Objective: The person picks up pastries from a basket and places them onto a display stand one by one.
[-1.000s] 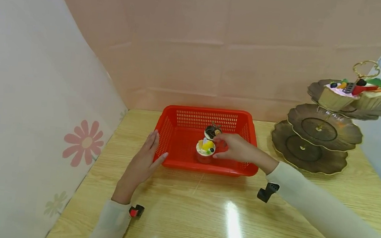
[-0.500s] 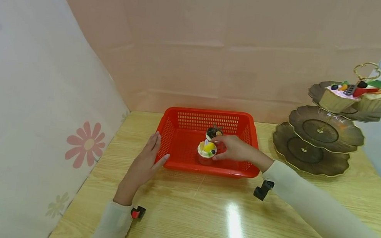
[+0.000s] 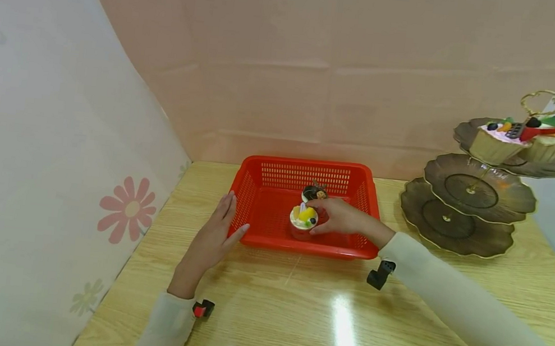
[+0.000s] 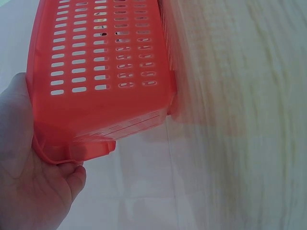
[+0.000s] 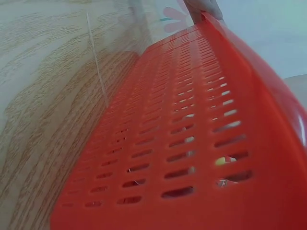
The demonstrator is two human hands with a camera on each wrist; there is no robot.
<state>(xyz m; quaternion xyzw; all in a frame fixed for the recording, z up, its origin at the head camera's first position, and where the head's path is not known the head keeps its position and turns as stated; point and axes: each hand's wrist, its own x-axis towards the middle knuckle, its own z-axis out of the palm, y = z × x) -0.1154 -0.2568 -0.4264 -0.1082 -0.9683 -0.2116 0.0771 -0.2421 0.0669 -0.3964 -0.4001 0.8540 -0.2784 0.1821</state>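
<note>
In the head view, a red plastic basket (image 3: 260,241) holds two small dessert cups. The nearer cup dessert (image 3: 303,221) has white cream, yellow fruit and a dark berry on top; behind it is a chocolate-topped one (image 3: 314,192). My right hand (image 3: 339,216) reaches over the front right of the basket and grips the fruit-topped cup from its right side, thumb in front and fingers behind. My left hand (image 3: 212,234) rests with straight fingers along the left rim, its thumb spread to the front corner. The right wrist view shows mostly the perforated basket wall (image 5: 158,143), which hides the right hand.
A three-tier stand (image 3: 479,188) with dark scalloped plates rises at the right of the wooden table (image 3: 262,318). On its top plate sit two larger cupcakes, a pink-creamed one (image 3: 497,145) and a fruit-topped one (image 3: 552,145). Patterned walls (image 3: 44,171) border the sides.
My right hand has closed in on the fruit-topped cup, its fingers now against the cup's side. The left hand stays at the rim. The head view has shifted slightly.
</note>
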